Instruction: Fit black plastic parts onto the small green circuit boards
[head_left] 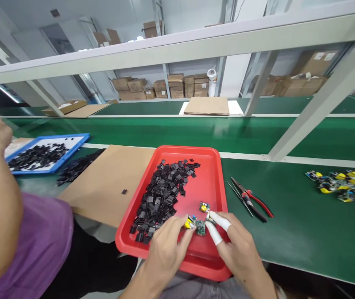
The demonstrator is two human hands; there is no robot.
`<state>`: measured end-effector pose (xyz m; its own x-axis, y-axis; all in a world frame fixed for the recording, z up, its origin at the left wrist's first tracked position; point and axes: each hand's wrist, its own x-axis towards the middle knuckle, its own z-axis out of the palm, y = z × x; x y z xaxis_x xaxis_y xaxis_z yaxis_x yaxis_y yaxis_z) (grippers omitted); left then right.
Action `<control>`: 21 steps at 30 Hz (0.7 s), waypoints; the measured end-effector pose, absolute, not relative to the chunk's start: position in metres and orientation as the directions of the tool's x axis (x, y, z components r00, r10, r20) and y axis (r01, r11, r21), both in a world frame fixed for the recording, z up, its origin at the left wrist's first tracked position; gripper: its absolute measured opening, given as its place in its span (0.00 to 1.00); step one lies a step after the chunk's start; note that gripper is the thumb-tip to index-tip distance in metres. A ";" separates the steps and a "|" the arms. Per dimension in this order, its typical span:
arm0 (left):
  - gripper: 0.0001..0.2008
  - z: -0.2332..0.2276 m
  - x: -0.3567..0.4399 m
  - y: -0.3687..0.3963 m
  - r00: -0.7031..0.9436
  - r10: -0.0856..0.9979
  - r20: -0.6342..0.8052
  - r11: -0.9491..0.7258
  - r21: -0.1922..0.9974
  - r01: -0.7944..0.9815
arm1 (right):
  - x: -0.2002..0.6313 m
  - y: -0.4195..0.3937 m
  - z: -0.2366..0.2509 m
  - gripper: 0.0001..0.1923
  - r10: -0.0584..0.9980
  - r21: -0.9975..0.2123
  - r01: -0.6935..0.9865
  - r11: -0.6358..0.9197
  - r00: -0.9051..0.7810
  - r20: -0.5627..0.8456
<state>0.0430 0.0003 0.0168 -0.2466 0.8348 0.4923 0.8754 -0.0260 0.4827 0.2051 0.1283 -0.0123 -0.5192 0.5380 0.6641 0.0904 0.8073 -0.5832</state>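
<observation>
A red tray lies at the near edge of the green bench, with a heap of several small black parts in its left half. My left hand and my right hand, which wears white finger cots, meet over the tray's near end. Between their fingertips they pinch a small green circuit board with a yellow component. A second small board rests on the tray just beyond it.
Red-handled pliers and tweezers lie right of the tray. Several yellow-topped boards sit far right. A cardboard sheet and a blue tray of black parts are left. A person in a purple sleeve is close on my left.
</observation>
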 end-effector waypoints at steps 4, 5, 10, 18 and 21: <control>0.07 0.007 0.034 0.004 -0.251 0.945 0.212 0.124 0.475 0.871 | 0.215 0.155 -0.014 0.18 0.424 -0.439 0.194 0.877 -0.743 0.518; 0.07 0.006 0.035 0.005 -0.218 0.962 0.166 0.117 0.470 0.875 | 0.218 0.159 -0.012 0.19 0.398 -0.435 0.185 0.881 -0.787 0.472; 0.09 0.007 0.042 -0.001 -0.173 0.979 0.108 0.097 0.499 0.861 | 0.209 0.178 0.013 0.17 0.340 -0.456 0.135 0.879 -0.849 0.404; 0.15 -0.007 0.039 -0.005 -0.115 0.986 0.121 0.036 0.521 0.853 | 0.105 0.209 0.022 0.09 0.191 -0.360 0.140 0.922 -0.975 0.111; 0.11 -0.010 0.039 -0.004 -0.105 0.989 0.105 0.034 0.530 0.848 | 0.080 0.213 0.014 0.07 0.161 -0.339 0.122 0.933 -0.983 0.089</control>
